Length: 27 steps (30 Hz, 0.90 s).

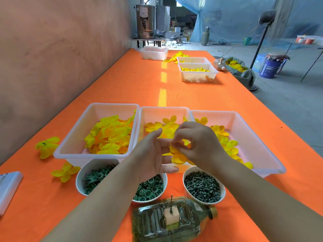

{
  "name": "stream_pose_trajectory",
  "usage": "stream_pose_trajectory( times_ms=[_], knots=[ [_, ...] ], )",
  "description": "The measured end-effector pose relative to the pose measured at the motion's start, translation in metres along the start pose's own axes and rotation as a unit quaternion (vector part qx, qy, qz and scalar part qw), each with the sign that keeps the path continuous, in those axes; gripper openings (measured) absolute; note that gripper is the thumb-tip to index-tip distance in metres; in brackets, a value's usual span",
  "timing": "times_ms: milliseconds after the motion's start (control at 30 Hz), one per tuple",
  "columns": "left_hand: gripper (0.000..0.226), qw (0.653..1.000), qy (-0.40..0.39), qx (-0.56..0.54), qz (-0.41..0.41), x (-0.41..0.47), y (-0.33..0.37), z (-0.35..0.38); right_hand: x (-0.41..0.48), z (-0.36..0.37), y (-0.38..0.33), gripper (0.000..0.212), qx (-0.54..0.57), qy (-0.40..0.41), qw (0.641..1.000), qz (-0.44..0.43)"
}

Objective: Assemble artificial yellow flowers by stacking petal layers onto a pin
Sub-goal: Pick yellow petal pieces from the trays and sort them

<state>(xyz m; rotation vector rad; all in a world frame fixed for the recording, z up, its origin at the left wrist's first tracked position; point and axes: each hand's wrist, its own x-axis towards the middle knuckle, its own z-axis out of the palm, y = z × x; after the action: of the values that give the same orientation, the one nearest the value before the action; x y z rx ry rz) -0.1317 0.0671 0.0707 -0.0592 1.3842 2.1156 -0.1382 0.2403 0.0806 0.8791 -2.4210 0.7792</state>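
Orange cloth table [122, 88] w/ white trays [113, 104], concrete floor [288, 102] behind (blue netting [227, 18] too). Right hand [199, 142] pinches petal layer [178, 158]; left hand [150, 154] touches it, grip unclear.

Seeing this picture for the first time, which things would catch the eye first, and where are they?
The bright orange tablecloth fills the view, and on it three white trays of yellow petals stand side by side. In the centre of the view, the right hand pinches a yellow petal layer beside the left hand. Nearest the camera, a thin pin stands upright in a pale block set in a bottle lying on its side.
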Motion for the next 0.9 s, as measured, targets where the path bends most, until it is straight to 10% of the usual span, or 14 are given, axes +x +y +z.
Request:
stream_pose_trajectory(
  times_ms=[233, 533, 700, 900],
  knots=[
    [0.012, 0.989, 0.117, -0.009, 0.086, 0.007, -0.006, -0.005, -0.003, -0.004, 0.0, 0.009, 0.207, 0.038, 0.971, 0.116],
    [0.022, 1.0, 0.01, 0.011, 0.003, -0.001, -0.003, 0.006, -0.017, 0.009, -0.012, 0.004, 0.123, 0.11, 0.986, 0.033],
    [0.04, 0.96, 0.15, 0.187, 0.143, 0.004, -0.001, 0.006, -0.016, 0.011, -0.007, 0.023, 0.278, 0.185, 0.921, 0.198],
    [0.032, 0.92, 0.15, 0.316, 0.179, 0.005, 0.017, 0.012, -0.019, 0.013, -0.02, 0.013, 0.215, 0.277, 0.925, 0.144]
  ],
)
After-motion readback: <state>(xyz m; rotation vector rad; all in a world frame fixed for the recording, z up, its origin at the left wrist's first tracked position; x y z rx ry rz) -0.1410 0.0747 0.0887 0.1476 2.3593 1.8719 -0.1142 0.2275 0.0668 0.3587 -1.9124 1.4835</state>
